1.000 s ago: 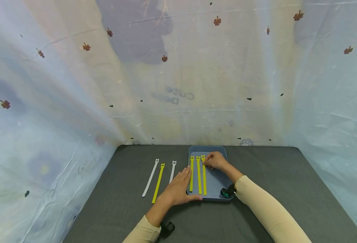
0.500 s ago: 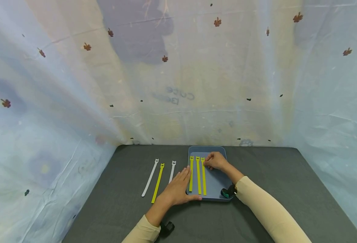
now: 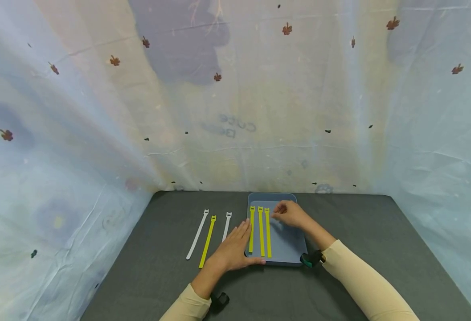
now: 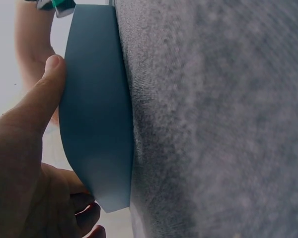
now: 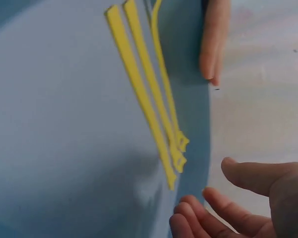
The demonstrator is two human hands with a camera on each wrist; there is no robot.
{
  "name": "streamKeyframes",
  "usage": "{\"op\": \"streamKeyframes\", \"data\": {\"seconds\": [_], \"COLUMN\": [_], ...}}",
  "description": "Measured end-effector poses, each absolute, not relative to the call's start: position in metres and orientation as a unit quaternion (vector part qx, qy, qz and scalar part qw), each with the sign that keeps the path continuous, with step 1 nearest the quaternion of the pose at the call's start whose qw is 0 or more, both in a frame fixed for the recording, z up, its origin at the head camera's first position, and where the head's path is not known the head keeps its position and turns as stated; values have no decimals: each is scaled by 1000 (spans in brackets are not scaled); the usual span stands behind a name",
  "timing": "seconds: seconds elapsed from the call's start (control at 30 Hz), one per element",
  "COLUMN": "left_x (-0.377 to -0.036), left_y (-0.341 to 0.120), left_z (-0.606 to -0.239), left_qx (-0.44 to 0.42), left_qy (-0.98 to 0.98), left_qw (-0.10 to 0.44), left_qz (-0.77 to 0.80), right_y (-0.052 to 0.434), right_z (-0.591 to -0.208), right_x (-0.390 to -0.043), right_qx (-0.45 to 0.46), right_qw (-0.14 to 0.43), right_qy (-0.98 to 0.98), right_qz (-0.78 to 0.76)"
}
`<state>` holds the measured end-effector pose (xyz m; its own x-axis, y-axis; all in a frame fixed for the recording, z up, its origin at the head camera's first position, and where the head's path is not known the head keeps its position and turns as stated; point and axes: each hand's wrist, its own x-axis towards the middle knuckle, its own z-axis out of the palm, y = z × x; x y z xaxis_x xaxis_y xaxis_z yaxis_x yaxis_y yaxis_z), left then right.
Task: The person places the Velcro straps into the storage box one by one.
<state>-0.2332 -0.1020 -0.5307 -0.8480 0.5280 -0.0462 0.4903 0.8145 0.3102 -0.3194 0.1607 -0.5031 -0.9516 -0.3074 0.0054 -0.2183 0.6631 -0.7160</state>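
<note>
Since the earlier frame, the right hand (image 3: 290, 214) has been lifted off the head of the rightmost yellow strap and drawn slightly right; it is now held just above the flat blue-grey plastic tray (image 3: 289, 245), with its fingers loosely curled and nothing gripped. In the right wrist view the fingertips (image 5: 208, 206) are seen just clear of the strap heads, with no contact made.

Three yellow hook-and-loop straps (image 3: 261, 231) are laid side by side on the left part of the tray, running from near to far, their notched heads at the far end. In the right wrist view the same straps (image 5: 149, 94) are seen lying flat on the tray surface, close together but not overlapping.

The left hand (image 3: 233, 252) is rested flat at the near left corner of the tray, its fingers straight along the left edge and its thumb (image 4: 42, 96) pressed against the near rim (image 4: 97, 124); nothing is gripped.

On the dark grey felt table (image 3: 359, 232), left of the tray, three more straps are laid out apart from one another: a white strap (image 3: 197, 234) farthest left, a yellow strap (image 3: 207, 241) in the middle, and a second white strap (image 3: 227, 225) nearest the tray.
</note>
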Motion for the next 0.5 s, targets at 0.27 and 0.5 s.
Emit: {"op": "streamKeyframes", "data": {"seconds": [0.27, 0.5], "left_x": [-232, -232], "left_y": [-102, -102], "left_z": [-530, -529], "left_qx": [266, 267], "left_qy": [951, 951], "left_qw": [63, 62], "left_qz": [146, 144], "right_y": [171, 178], "right_z": [-493, -494], "right_x": [-296, -278], "right_qx": [-162, -177], "right_qw": [29, 4], "right_qy": [914, 932], "right_qz": [-370, -317]}}
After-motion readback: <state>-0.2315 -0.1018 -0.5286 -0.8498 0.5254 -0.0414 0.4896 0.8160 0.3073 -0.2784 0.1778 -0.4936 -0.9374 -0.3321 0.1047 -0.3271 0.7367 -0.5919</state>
